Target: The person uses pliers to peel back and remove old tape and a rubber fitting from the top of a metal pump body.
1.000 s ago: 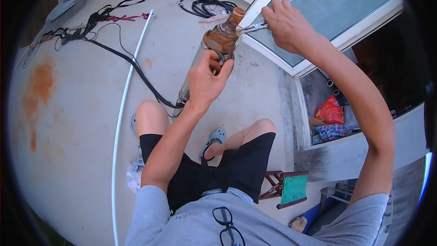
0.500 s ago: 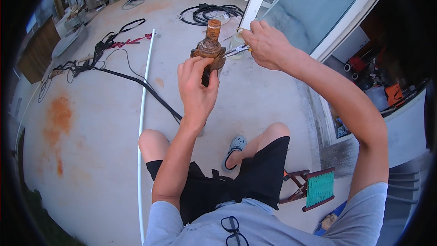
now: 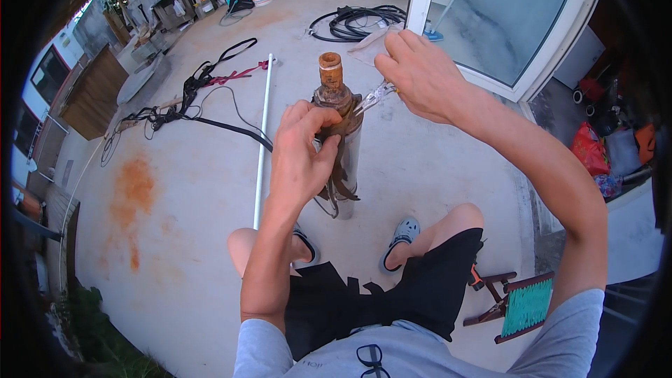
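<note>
A tall metal cylinder, which looks like a submersible pump, stands upright in front of me. Its rusty brown neck ends in an open round mouth. Dark, torn-looking strips hang down its side. My left hand is closed on the rusty collar, thumb and fingers pinching its near left side. In my right hand is a pair of pliers, its handles mostly hidden by my fist. The jaws of the pliers reach the right side of the collar; whether they grip anything there, I cannot make out.
A white pole lies on the concrete left of the cylinder, near tangled black straps. Beyond is a coiled black hose. A glass door stands at the right. A small folding stool with green webbing is by my right side.
My view has shifted, so the scene sits lower and further right, and more of the cylinder shows. Both hands keep their holds, the pliers still at the collar.
</note>
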`<state>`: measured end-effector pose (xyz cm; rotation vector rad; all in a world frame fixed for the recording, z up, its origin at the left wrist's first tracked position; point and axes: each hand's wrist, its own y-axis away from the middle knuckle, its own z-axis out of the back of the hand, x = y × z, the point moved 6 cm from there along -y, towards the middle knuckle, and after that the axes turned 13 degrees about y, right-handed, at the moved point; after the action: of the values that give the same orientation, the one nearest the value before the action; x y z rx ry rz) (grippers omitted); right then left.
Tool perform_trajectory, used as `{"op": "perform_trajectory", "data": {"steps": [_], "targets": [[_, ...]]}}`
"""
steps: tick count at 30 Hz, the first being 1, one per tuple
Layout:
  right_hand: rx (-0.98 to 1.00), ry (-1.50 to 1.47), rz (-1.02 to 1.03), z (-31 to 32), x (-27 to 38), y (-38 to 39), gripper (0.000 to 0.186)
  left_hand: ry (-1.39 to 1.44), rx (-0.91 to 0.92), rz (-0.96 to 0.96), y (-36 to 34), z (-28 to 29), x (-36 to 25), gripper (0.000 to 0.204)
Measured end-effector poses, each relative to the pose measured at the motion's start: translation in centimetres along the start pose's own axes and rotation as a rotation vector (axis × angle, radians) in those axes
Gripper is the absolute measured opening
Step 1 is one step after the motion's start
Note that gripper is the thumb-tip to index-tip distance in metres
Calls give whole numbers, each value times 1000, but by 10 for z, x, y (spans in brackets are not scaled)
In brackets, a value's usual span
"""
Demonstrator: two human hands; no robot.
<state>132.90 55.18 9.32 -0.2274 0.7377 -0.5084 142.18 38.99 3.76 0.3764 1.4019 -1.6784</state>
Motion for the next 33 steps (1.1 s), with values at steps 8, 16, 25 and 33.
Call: {"op": "perform_trajectory", "data": {"steps": [8,16,25,33], "targets": [[-163,20,15,2,3,-5,21,27,173,63,-14,5,-4,30],[-182,94,122,2,3,-10,18,9,246,93,-22,6,-5,31],[-65,56,157,-16,8,-11,16,-33,215,111,-20,4,-9,30],[70,-384,-308,-54,28,30,18,-105,144,111,-19,-1,-12,25]]}}
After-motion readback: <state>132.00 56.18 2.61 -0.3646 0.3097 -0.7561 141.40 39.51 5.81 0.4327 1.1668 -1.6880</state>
